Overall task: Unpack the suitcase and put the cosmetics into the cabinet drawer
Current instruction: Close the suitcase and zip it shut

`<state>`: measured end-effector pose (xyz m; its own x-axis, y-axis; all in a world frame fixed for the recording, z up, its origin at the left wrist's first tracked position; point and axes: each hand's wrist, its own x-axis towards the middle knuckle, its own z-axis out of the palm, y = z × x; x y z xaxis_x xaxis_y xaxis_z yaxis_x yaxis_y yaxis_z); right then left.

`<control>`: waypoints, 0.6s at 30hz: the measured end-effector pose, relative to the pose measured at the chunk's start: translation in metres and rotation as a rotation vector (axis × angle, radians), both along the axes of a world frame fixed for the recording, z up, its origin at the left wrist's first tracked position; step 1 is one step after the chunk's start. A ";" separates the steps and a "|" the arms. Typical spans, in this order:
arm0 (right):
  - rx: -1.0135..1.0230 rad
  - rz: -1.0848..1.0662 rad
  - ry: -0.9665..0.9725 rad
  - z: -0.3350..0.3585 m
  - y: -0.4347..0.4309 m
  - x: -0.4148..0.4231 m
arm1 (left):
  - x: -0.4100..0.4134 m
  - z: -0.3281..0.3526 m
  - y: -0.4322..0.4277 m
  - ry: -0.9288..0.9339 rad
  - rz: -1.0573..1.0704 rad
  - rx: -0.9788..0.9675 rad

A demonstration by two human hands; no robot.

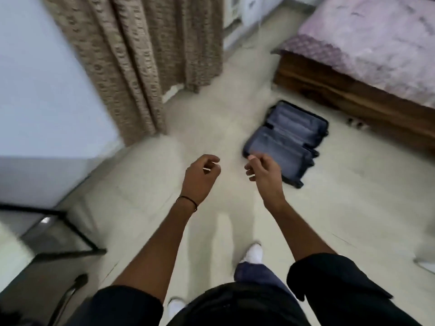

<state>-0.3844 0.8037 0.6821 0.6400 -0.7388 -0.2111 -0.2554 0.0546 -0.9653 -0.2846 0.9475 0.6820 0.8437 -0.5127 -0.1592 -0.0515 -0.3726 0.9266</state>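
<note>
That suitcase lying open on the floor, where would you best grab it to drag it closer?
Likely the rim at the left end of the near shell of the suitcase, approached from the left. It lies open flat, both shells facing up, so the raised rim is what offers a grip; the wheels crowd the right end. No handle shows in this blurry view.

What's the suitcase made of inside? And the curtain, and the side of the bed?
Suitcase: the open inside looks like soft grey-blue cloth lining; the dark rim is too blurred to tell. Curtain: patterned beige cloth, hanging in folds. Bed side: probably wood, dark brown with streaky grain.
</note>
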 end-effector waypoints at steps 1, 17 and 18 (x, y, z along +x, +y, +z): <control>-0.010 -0.038 0.007 -0.001 -0.038 -0.014 | -0.006 -0.003 -0.042 0.010 -0.051 -0.004; 0.045 -0.284 0.172 -0.029 -0.362 -0.056 | 0.004 -0.046 -0.391 0.162 -0.428 0.022; 0.050 -0.282 0.186 -0.034 -0.375 -0.048 | 0.012 -0.051 -0.406 0.171 -0.422 0.026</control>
